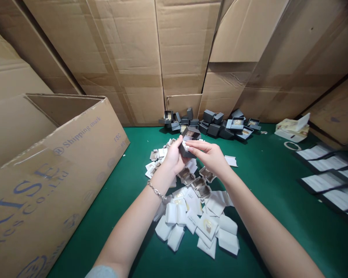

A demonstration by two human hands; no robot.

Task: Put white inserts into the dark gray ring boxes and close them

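Observation:
My left hand (174, 157), with a chain bracelet on its wrist, grips a small dark hinged box (190, 133) whose lid is raised. Over the lower half of that box is my right hand (209, 153), its fingertips on a small white piece (185, 148) inside. Whether the right fingers pinch the piece or only press it, I cannot make out. Below the hands lie several folded white paper packets (191, 200) and brownish open inserts (201, 187). More white inserts (158, 154) lie beside my left hand.
Dark small boxes (213, 117), some open, are heaped against the cardboard wall (139, 58). A large open carton (84, 154) stands at left. At right are a tissue pack (292, 129), a tape ring (292, 146) and strapped white stacks (333, 185) on the green table (266, 216).

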